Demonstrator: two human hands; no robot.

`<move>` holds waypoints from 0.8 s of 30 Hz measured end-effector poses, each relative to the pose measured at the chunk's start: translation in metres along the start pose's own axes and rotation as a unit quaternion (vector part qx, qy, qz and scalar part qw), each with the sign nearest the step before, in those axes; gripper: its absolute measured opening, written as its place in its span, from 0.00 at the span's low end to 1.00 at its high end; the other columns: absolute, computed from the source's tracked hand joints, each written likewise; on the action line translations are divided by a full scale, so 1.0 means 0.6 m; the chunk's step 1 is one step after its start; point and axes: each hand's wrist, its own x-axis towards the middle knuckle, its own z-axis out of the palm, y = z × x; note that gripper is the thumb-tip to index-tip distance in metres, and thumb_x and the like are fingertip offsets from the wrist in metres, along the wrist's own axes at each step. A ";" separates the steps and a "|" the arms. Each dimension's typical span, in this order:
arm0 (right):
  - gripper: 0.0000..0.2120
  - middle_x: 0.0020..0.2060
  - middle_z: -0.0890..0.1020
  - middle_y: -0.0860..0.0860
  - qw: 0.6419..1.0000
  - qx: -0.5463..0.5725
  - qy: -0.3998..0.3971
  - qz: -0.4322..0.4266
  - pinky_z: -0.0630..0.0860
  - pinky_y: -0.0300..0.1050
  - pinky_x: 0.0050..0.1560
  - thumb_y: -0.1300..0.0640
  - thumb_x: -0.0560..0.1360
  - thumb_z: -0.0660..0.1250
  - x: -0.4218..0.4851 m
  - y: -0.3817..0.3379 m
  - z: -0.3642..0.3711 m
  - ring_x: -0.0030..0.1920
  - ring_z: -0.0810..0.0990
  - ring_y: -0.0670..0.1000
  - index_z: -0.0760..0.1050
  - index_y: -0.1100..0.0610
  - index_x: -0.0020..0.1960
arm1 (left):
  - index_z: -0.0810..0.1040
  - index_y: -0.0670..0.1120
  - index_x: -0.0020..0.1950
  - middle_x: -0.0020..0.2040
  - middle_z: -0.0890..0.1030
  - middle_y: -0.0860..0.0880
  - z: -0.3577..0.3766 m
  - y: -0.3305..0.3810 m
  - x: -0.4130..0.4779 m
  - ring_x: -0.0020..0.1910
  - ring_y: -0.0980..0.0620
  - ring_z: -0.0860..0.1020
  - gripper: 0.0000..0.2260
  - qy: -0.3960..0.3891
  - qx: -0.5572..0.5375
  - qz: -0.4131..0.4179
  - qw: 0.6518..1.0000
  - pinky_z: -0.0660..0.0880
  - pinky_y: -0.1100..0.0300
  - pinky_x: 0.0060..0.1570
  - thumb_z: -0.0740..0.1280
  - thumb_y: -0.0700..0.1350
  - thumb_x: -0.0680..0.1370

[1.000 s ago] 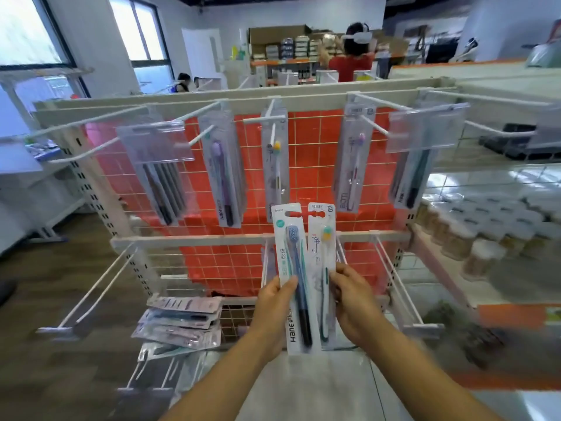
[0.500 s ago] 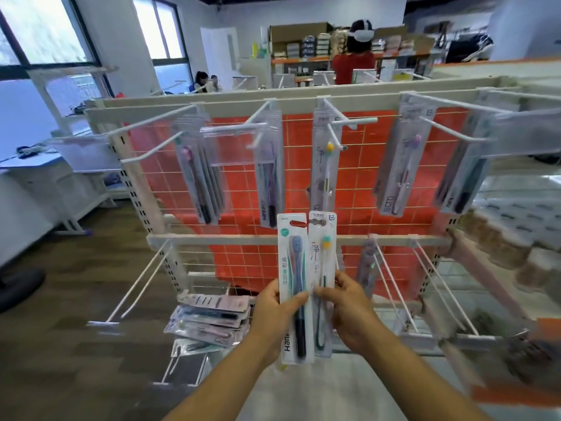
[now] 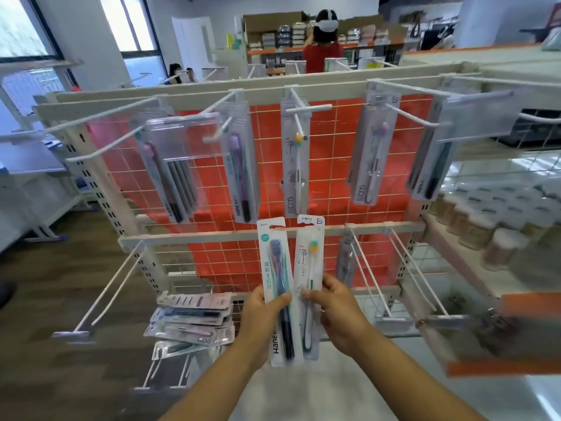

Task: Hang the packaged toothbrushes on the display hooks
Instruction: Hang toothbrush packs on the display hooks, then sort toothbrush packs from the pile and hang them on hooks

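Observation:
My left hand [image 3: 260, 320] grips a packaged blue toothbrush [image 3: 274, 262] upright, low in front of the rack. My right hand [image 3: 337, 311] pinches a second packaged toothbrush [image 3: 309, 253] with a yellow-green head, held beside the first. Both packs stand just below the upper row of white display hooks [image 3: 299, 117], where several toothbrush packs hang, such as the one with the same yellow head [image 3: 296, 165]. The lower row of hooks [image 3: 364, 268] is mostly bare. A stack of loose toothbrush packs [image 3: 194, 323] lies on the wire shelf at lower left.
The rack has a red tiled backing [image 3: 331, 177] behind a wire grid. Long bare hooks [image 3: 100, 299] jut toward me at lower left. Jars [image 3: 498, 247] fill a shelf on the right. A person in red [image 3: 321, 50] stands beyond the rack.
The view has shifted so the rack sits further right and nearer. Both hands keep their packs side by side, with little movement between them.

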 end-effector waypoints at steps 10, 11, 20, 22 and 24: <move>0.13 0.49 0.86 0.53 0.999 -0.020 0.031 -0.007 0.79 0.43 0.43 0.70 0.75 0.65 -0.013 -0.007 -0.084 0.48 0.85 0.52 0.77 0.58 0.56 | 0.79 0.51 0.52 0.51 0.85 0.50 0.074 -0.032 -0.018 0.51 0.50 0.83 0.13 -0.018 0.057 0.019 0.998 0.80 0.51 0.54 0.71 0.35 0.74; 0.13 0.49 0.86 0.54 0.999 -0.022 0.027 -0.010 0.79 0.43 0.43 0.70 0.75 0.65 -0.015 -0.008 -0.093 0.48 0.85 0.52 0.77 0.58 0.57 | 0.79 0.51 0.52 0.51 0.85 0.50 0.081 -0.035 -0.020 0.51 0.51 0.83 0.13 -0.019 0.062 0.019 0.998 0.80 0.52 0.53 0.72 0.35 0.74; 0.10 0.51 0.85 0.54 1.000 -0.026 0.001 -0.017 0.80 0.47 0.50 0.62 0.81 0.59 -0.017 0.023 -0.133 0.53 0.84 0.54 0.78 0.57 0.57 | 0.78 0.53 0.50 0.49 0.84 0.53 0.085 -0.070 -0.027 0.47 0.58 0.83 0.15 -0.015 0.126 0.063 0.990 0.78 0.66 0.42 0.74 0.35 0.72; 0.11 0.51 0.85 0.55 0.999 -0.016 -0.004 -0.028 0.79 0.51 0.55 0.62 0.81 0.58 -0.018 0.034 -0.128 0.54 0.83 0.55 0.79 0.57 0.56 | 0.77 0.54 0.50 0.47 0.83 0.56 0.076 -0.076 -0.027 0.46 0.61 0.82 0.16 -0.017 0.147 0.087 0.985 0.78 0.68 0.42 0.74 0.35 0.72; 0.11 0.50 0.85 0.57 0.999 -0.020 0.000 -0.044 0.79 0.51 0.55 0.60 0.81 0.58 -0.018 0.048 -0.120 0.53 0.83 0.56 0.80 0.57 0.54 | 0.76 0.56 0.49 0.47 0.82 0.57 0.067 -0.086 -0.022 0.47 0.61 0.82 0.17 -0.015 0.171 0.111 0.979 0.78 0.68 0.43 0.75 0.36 0.71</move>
